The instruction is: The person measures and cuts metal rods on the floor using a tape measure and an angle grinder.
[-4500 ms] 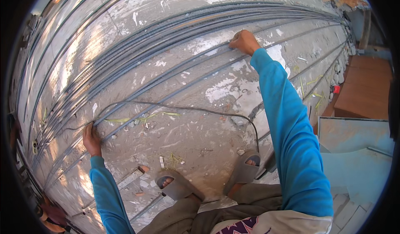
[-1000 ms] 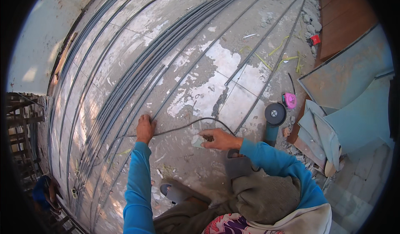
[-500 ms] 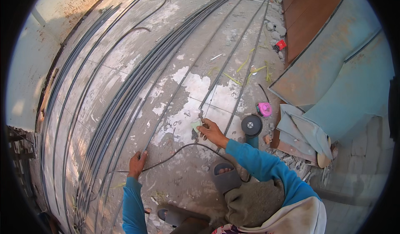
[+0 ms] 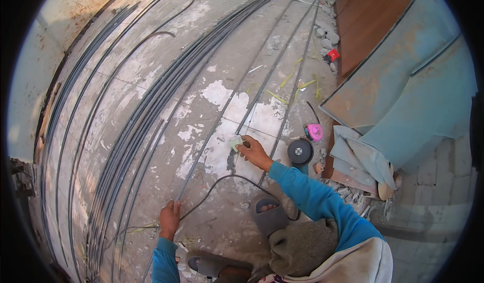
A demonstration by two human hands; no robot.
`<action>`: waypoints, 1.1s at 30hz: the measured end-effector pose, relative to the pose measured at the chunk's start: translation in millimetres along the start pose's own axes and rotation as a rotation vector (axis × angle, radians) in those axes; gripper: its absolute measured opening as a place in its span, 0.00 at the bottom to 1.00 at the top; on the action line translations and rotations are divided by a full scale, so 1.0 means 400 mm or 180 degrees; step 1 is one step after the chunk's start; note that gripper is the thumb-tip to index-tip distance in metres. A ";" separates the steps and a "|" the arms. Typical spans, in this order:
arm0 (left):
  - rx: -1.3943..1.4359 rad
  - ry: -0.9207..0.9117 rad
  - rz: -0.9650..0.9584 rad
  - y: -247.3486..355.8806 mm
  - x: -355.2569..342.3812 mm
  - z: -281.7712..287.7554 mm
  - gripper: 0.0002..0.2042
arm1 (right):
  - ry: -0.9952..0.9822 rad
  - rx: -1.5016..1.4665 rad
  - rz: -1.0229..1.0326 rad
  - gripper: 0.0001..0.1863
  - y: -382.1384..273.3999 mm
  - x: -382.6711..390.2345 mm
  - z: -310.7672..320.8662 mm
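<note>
My right hand (image 4: 254,153) pinches a small pale green piece (image 4: 235,143) between thumb and fingers, just below the near end of a thin steel rod (image 4: 257,97). At the lower left, my left hand (image 4: 170,219) has its fingers closed around the near end of another steel rod (image 4: 207,137). A black cable (image 4: 214,186) curves across the floor between my hands. To the right of my right hand lies an angle grinder (image 4: 300,153) with its dark disc facing up. Beyond it sits a pink tape measure (image 4: 314,131).
A thick bundle of steel rods (image 4: 161,89) runs along the floor, with more rods (image 4: 93,76) farther left. Bent pale blue sheets (image 4: 398,76) and a brown panel (image 4: 365,20) stand at right. Rubble (image 4: 327,38), yellow-green strips (image 4: 302,85) and a small red object (image 4: 331,55) lie nearby.
My left hand has moved nearer to me along its rod. My right hand has brought the pale green piece closer to the other rod's end. The whole view has shifted slightly.
</note>
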State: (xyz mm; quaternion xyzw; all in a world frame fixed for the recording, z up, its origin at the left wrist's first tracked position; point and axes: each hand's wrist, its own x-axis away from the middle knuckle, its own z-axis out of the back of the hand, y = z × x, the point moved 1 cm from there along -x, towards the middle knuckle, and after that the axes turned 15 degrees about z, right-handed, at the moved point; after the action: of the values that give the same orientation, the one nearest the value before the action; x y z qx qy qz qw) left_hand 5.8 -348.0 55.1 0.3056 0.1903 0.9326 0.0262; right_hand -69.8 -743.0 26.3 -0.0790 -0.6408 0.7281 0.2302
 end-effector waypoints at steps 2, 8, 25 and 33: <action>0.0009 0.0012 -0.0007 0.003 -0.010 -0.008 0.23 | 0.0116 0.0276 -0.0078 0.29 0.001 -0.004 0.000; 0.0266 0.0040 -0.0174 -0.041 -0.057 -0.048 0.24 | -0.0376 0.1434 0.0604 0.27 -0.045 -0.057 -0.011; 0.0192 -0.0049 0.0162 0.003 -0.013 -0.037 0.26 | 0.0497 0.2176 0.0758 0.22 -0.056 -0.137 -0.019; 0.0115 0.0083 0.0074 0.021 0.008 -0.015 0.26 | 0.2253 0.3687 0.0390 0.19 0.018 -0.298 0.315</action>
State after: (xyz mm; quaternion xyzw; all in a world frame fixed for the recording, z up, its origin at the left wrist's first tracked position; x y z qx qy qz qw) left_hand 0.5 -357.4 55.6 0.2961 0.2040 0.9331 0.0073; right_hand -18.1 -908.7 19.0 -0.2127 -0.0281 0.8957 0.3895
